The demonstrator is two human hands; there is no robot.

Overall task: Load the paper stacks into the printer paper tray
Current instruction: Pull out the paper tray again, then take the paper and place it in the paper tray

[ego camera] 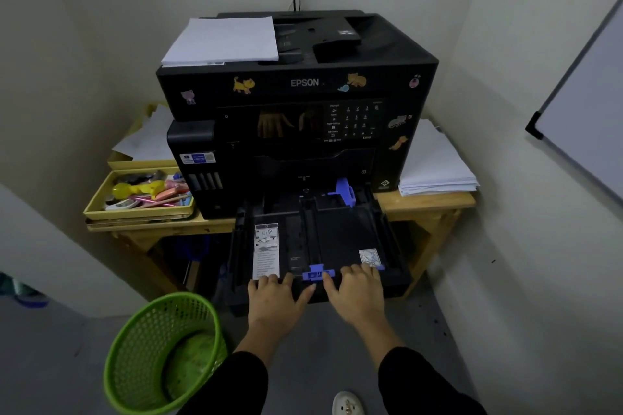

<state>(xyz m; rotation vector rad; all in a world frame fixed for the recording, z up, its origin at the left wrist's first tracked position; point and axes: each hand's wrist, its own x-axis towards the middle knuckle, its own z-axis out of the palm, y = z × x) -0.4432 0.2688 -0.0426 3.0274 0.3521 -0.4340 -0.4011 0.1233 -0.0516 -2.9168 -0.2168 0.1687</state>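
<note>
Black plastic paper tray (337, 239) pulled out from black Epson printer (296, 84), no paper inside. Left hand (274, 300) and right hand (357, 293) laid flat, fingers spread, on tray front edge, beside blue guide clip (317, 273). White paper stack (222, 40) well behind hands, atop printer; second white stack (435, 162) on wooden table (424, 200), partly hidden by printer.

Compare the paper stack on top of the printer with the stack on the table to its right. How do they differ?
The stack on top is neat and square; the table stack is fanned, its edges splayed. The top one lies on the printer lid; the other on the wooden table. Both are plain white.
</note>
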